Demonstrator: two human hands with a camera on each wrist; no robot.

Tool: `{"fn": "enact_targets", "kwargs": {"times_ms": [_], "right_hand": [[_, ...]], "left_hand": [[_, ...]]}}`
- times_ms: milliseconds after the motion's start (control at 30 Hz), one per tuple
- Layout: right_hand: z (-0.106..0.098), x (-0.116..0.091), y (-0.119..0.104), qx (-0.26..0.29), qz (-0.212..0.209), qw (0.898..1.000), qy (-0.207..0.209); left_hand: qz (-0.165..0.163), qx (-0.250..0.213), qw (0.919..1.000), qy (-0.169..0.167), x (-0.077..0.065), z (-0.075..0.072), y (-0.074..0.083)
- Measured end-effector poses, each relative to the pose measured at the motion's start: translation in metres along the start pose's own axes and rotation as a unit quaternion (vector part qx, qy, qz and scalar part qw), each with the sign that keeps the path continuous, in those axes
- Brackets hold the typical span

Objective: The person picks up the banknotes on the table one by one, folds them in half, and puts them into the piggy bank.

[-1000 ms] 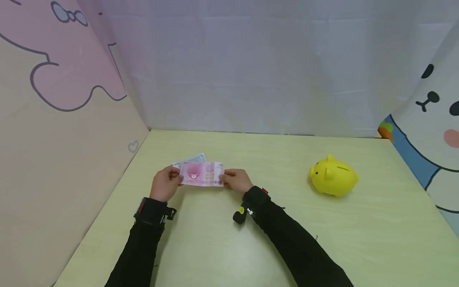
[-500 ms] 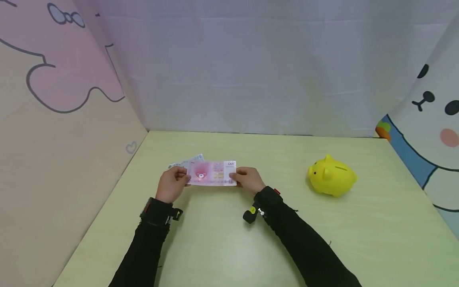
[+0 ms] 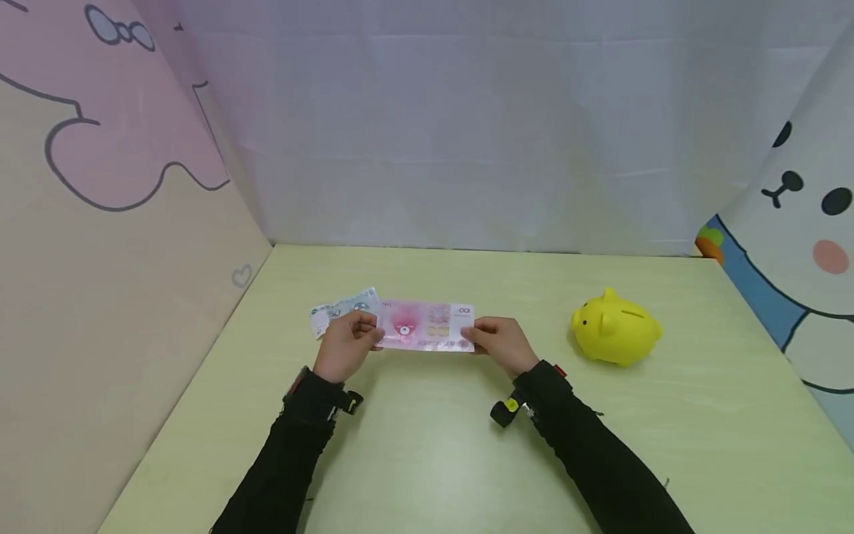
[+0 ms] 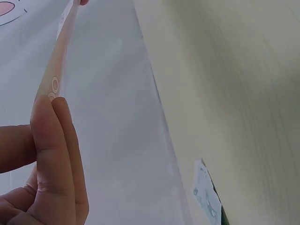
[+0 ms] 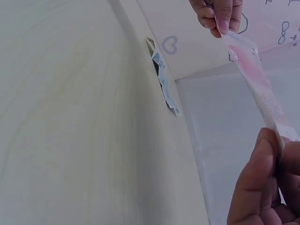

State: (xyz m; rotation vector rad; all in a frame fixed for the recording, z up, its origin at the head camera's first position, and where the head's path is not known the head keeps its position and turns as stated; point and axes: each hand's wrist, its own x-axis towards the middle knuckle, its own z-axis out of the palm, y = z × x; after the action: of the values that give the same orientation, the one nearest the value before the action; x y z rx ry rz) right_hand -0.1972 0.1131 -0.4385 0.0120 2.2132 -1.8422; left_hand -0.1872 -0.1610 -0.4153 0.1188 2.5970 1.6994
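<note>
A pink toy banknote [image 3: 427,325] with a bear face and "100" printed on it is stretched lengthwise between both hands, above the table. My left hand [image 3: 347,343] pinches its left end between thumb and fingers. At the opposite end, my right hand [image 3: 503,343] pinches it the same way. Seen from the right wrist, the pink note [image 5: 253,70] runs nearly edge-on from one hand to the other. Behind the left hand, a creased blue banknote [image 3: 339,305] lies on the table, partly covered by that hand and the pink note.
A yellow piggy bank [image 3: 615,326] stands on the table to the right, its coin slot on top. The pale wooden table [image 3: 427,460] meets a white curtain [image 3: 427,133] at the back. Printed cartoon panels flank the left and right sides.
Both hands have moved right, carrying the pink banknote. It now looks longer and flatter than a second ago. More of the blue banknote shows behind the left hand.
</note>
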Motion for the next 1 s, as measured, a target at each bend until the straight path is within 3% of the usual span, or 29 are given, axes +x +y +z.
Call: {"fn": "enact_targets", "kwargs": {"times_ms": [367,1000], "right_hand": [[-0.031,-0.022,0.003,-0.004,-0.016,1.0,0.007],[-0.065,-0.044,-0.011,0.013,-0.036,0.997,0.066]], "left_hand": [[0.005,-0.029,0.9994,-0.017,-0.001,0.024,0.014],[0.044,-0.041,0.9978,-0.03,0.002,0.047,0.041]]}}
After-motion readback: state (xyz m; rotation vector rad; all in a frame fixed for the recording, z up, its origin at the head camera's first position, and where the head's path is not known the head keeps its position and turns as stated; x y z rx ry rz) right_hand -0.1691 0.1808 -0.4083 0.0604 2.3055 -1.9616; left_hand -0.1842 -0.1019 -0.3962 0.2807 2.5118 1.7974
